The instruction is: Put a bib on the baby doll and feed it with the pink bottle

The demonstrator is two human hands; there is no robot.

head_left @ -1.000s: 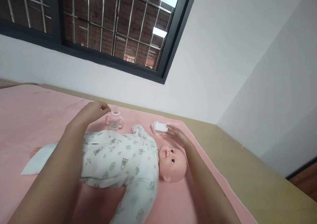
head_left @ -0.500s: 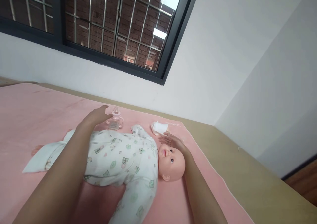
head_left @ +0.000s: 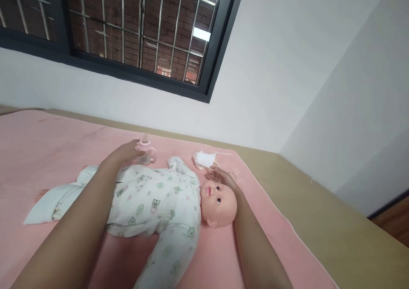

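A baby doll [head_left: 153, 199] in white printed pyjamas lies on its back, head to the right. Beyond its body stands a clear baby bottle [head_left: 145, 157] with a pink collar and side handles. My left hand [head_left: 128, 151] is closed at the bottle's left side, its fingers partly hidden behind it. Beside the far side of the doll's head, my right hand [head_left: 221, 176] is open, fingers extended and holding nothing. Its wrist passes close to the crown; whether they touch, I cannot tell. A white packet [head_left: 204, 159] lies just past my right fingertips.
A pink mat [head_left: 271, 221] covers much of the wooden surface [head_left: 319, 208]. White walls [head_left: 287, 59] rise behind and to the right. A dark-framed window [head_left: 134, 73] with metal bars is at the back left. A small clear item [head_left: 234, 176] lies beyond my right hand.
My left hand has closed in on the baby bottle, its fingers now going behind it. My right hand stays beside the doll's head. The view has shifted slightly.
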